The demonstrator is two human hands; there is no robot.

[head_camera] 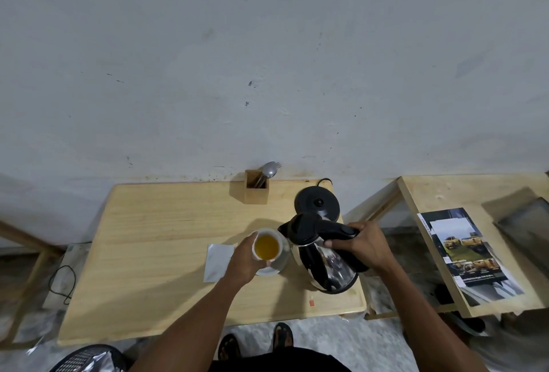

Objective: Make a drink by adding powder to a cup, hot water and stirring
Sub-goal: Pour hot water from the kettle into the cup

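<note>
A white cup holding yellow-orange liquid sits over a white saucer on the wooden table. My left hand wraps around the cup's left side. My right hand grips the black handle of a steel electric kettle, whose spout points at the cup's right rim. The kettle is held just off the table, close to upright. An opened white sachet lies flat to the left of the cup.
The kettle's black base stands behind it. At the back edge is a wooden holder with a spoon and fork. To the right, a wooden shelf carries a brochure. A small orange scrap lies near the table's front.
</note>
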